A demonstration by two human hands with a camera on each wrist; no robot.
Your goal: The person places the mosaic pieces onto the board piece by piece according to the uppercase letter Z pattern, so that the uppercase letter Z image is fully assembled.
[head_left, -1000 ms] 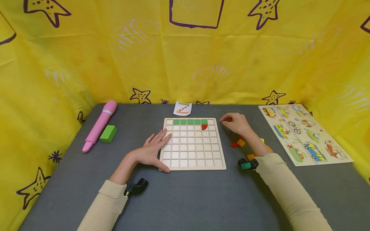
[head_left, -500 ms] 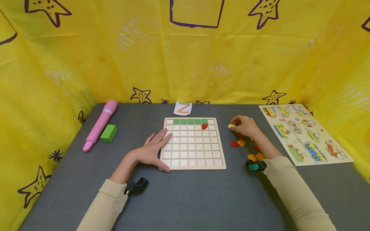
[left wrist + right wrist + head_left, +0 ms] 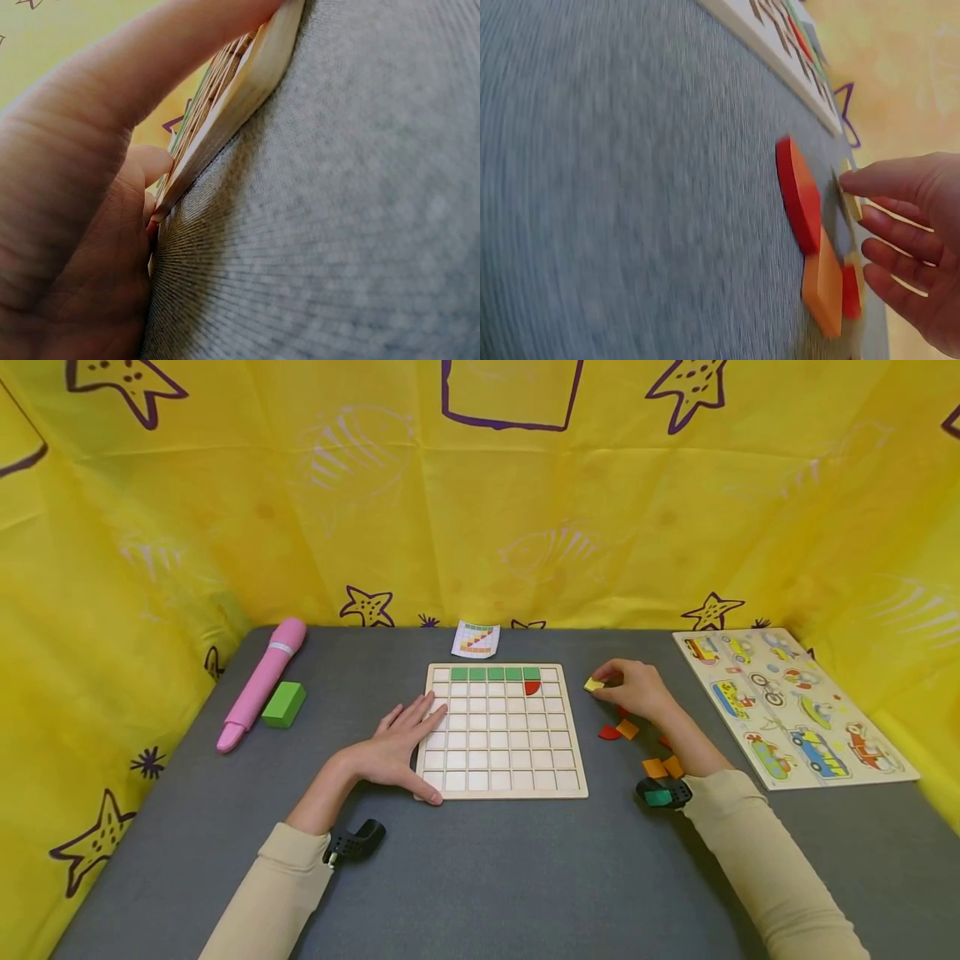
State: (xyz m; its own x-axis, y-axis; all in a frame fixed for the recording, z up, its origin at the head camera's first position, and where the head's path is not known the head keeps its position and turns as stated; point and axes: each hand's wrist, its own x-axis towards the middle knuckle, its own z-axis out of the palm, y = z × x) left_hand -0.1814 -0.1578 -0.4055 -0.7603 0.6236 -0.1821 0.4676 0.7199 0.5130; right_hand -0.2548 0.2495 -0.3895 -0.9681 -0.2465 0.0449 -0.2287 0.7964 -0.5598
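A wooden grid board [image 3: 498, 797] lies mid-table, with several green square tiles [image 3: 496, 674] along its top row and one red quarter-round tile [image 3: 532, 688] just below them. My left hand [image 3: 390, 752] rests spread on the board's left edge, thumb at the lower corner. My right hand [image 3: 637, 687] pinches a yellow tile [image 3: 592, 684] between thumb and fingers, right of the board. In the right wrist view the yellow tile [image 3: 849, 191] shows at the thumb tip. Below that hand lie a red tile [image 3: 609, 732] and orange tiles [image 3: 627, 729], partly hidden by the wrist.
A small printed pattern card [image 3: 476, 640] lies behind the board. To the left are a pink marker-shaped stick [image 3: 262, 685] and a green block [image 3: 284, 705]. A picture puzzle board [image 3: 791, 706] lies at the right. Yellow printed cloth [image 3: 480, 527] hangs behind the table.
My right hand moved right from beside the board's top corner to the loose tiles, took hold of a yellow tile and shifted it slightly left. The left hand stayed on the board.
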